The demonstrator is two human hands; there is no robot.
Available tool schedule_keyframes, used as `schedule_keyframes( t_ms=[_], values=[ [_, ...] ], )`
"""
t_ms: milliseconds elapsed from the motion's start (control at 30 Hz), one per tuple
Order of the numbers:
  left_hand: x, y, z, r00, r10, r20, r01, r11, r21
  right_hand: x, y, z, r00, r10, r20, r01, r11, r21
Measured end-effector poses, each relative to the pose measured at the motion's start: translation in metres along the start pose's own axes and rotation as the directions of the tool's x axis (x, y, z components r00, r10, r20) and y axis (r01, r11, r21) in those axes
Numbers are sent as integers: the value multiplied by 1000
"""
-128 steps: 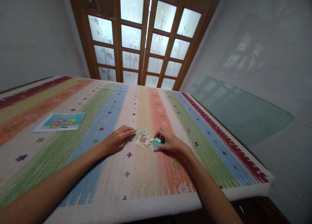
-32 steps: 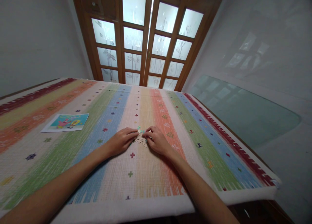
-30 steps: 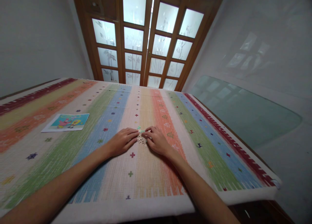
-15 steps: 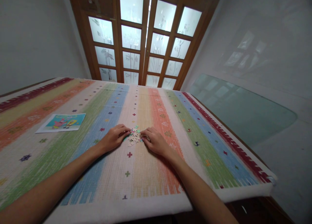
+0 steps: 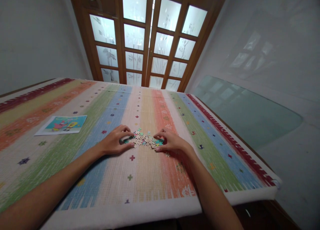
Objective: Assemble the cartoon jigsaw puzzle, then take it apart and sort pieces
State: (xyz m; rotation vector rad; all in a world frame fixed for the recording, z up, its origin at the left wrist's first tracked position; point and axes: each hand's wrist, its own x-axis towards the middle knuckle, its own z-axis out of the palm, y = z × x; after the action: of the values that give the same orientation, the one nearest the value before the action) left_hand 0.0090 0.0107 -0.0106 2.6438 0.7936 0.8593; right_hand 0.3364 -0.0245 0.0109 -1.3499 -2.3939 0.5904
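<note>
A loose heap of small jigsaw puzzle pieces (image 5: 143, 140) lies on the striped tablecloth (image 5: 150, 176). Some pieces show a plain pale back, others a green or teal printed side. My left hand (image 5: 117, 140) curves around the heap's left end, thumb and fingers apart. On the opposite end my right hand (image 5: 170, 140) arches over pieces, its thumb and fingers also spread. Both hands touch or nearly touch the pieces; neither visibly grips one. Further left lies a printed picture sheet (image 5: 63, 125) with cartoon figures on a teal background.
The cloth covers a wide table whose near edge (image 5: 125, 215) runs below my forearms. Beyond the far side stand wooden doors with frosted glass panes (image 5: 135, 36). A greenish glass panel (image 5: 247, 109) is at the right wall.
My right hand has moved right and opened wider. My left hand's fingers have spread. The puzzle pieces now stretch further to the right, with more of them visible.
</note>
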Motion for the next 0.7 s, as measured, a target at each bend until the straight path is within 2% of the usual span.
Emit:
schedule_keyframes(
  t_ms=[67, 167, 300, 500, 567, 700],
  values=[
    [0, 2, 3, 1000, 13, 25, -12, 1000, -27, 2, 0, 3, 1000, 15, 10, -15, 999, 29],
    [2, 5, 9, 999, 35, 16, -34, 997, -75, 8, -8, 12, 999, 3, -47, 0, 998, 56],
    [4, 8, 11, 998, 47, -38, -51, 992, -117, 15, -20, 22, 990, 12, -140, 5, 993, 120],
    [6, 15, 12, 990, 22, -138, -36, 994, -105, 21, -29, 30, 982, 34, -186, 22, 957, 291],
    [7, 20, 15, 992, 29, -121, -39, 995, -89, 21, -29, 29, 985, -10, -174, 59, 959, 278],
    [7, 28, 23, 997, 70, -16, -70, 996, -49, 19, -23, 19, 978, -147, -145, 173, 967, 186]
  ],
)
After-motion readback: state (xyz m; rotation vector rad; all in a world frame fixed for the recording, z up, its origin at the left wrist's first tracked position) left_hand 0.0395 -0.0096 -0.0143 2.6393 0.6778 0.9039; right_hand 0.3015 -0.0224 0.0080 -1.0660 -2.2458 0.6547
